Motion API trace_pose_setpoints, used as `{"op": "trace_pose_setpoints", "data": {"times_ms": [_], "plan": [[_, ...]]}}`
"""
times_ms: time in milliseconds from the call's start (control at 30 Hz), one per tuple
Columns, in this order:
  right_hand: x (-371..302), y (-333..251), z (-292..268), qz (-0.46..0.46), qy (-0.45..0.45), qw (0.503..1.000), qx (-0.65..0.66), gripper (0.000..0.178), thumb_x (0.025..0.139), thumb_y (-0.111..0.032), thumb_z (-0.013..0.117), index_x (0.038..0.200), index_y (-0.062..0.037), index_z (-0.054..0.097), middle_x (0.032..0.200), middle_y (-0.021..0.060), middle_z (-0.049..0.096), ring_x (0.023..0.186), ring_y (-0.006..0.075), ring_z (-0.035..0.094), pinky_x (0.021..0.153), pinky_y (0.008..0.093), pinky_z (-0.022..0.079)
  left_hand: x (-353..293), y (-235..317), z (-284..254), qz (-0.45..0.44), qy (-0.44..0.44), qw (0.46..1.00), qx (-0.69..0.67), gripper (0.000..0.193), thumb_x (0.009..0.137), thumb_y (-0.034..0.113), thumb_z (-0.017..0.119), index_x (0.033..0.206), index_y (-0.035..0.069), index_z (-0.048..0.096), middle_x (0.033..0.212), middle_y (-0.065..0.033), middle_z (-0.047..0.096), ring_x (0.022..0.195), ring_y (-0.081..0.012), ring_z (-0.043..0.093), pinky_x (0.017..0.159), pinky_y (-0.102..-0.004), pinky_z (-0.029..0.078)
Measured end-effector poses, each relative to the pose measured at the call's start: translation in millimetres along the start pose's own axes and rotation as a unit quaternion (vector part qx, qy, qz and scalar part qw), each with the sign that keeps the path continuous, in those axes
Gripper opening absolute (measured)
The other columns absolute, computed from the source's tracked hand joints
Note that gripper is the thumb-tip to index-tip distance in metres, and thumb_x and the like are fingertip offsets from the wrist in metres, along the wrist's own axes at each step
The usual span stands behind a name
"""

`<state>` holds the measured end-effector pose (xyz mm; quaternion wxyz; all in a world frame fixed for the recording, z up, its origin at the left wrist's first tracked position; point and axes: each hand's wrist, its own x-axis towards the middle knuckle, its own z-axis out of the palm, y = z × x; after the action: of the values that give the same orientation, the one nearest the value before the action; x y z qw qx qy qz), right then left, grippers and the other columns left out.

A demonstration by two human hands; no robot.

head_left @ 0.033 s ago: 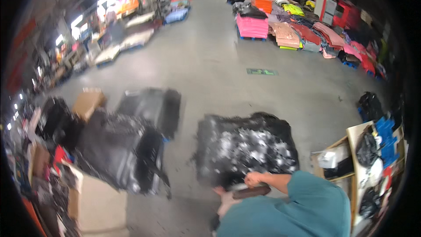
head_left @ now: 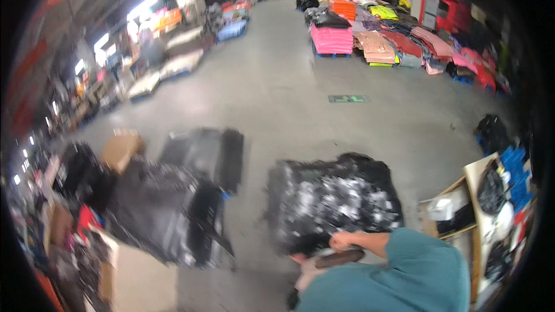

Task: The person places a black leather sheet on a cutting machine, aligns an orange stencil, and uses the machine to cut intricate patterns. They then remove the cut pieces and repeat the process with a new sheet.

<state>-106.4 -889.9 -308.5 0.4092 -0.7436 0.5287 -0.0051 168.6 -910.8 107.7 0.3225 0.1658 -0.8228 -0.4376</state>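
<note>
A wide bale wrapped in shiny black plastic [head_left: 338,199] lies on the floor in front of me. At its near edge my right hand [head_left: 342,240] is closed in front of the plastic; blur hides what its fingers hold, if anything. My left hand [head_left: 298,258] shows only as a small blurred patch by the bale's near left part, its fingers not readable. Between my arms sits a dark brown, rounded, elongated thing [head_left: 340,258] whose kind I cannot make out. My right arm wears a teal sleeve [head_left: 425,257].
More bales in black plastic [head_left: 153,196] lie to the left, beside a cardboard box [head_left: 122,149] and a pale board [head_left: 141,274]. On the right stands a wooden shelf [head_left: 475,196] with bags. Pallets of folded cloth [head_left: 331,39] line the far floor, around a green floor sign [head_left: 348,99].
The whole view has shifted a little, so the scene sits slightly lower and further right. Both hands stay at the bale's near edge with little visible movement.
</note>
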Motion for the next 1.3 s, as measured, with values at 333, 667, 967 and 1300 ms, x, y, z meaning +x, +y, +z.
{"op": "trace_pose_setpoints", "data": {"times_ms": [333,667,967,1300], "plan": [[79.7,-59.5,-124.0,0.017,0.035,0.981,0.189,0.034,0.102,-0.034,0.059,0.102,-0.0056,0.079,0.082,0.0131,0.075,0.075,0.0225,0.072,0.071,0.0454,0.061,90.9,-118.4,-109.8,-0.131,0.03,0.991,-0.008,0.033,0.11,0.029,0.06,0.119,0.0,0.072,0.094,-0.0064,0.067,0.081,-0.013,0.06,0.069,-0.0258,0.049],[96.0,-27.8,-93.2,0.136,0.079,0.987,-0.032,0.038,0.099,-0.042,0.066,0.112,-0.0079,0.079,0.101,0.0168,0.081,0.085,0.0349,0.076,0.081,0.047,0.061,90.4,-143.9,-173.5,-0.14,0.177,0.974,-0.015,0.031,0.11,0.03,0.061,0.117,0.002,0.073,0.093,-0.0056,0.068,0.08,-0.0119,0.06,0.068,-0.0254,0.048],[163.4,-49.5,-49.6,0.143,-0.053,0.987,-0.054,0.038,0.091,-0.041,0.072,0.116,-0.0135,0.082,0.113,0.0118,0.081,0.105,0.0278,0.077,0.093,0.0437,0.059,-21.0,-98.2,-309.2,-0.013,0.387,0.898,0.21,0.03,0.109,0.03,0.063,0.115,0.003,0.074,0.093,-0.0048,0.068,0.078,-0.0108,0.059,0.067,-0.025,0.048],[254.0,-211.1,-75.2,0.232,-0.013,0.954,0.19,0.035,0.098,-0.025,0.073,0.126,-0.0052,0.078,0.116,0.0134,0.082,0.103,0.0203,0.077,0.094,0.0352,0.06,-208.7,-178.7,-476.2,-0.217,0.611,0.75,0.134,0.023,0.108,0.026,0.066,0.113,0.006,0.076,0.096,-0.0024,0.071,0.075,-0.0082,0.059,0.068,-0.024,0.048]]}}
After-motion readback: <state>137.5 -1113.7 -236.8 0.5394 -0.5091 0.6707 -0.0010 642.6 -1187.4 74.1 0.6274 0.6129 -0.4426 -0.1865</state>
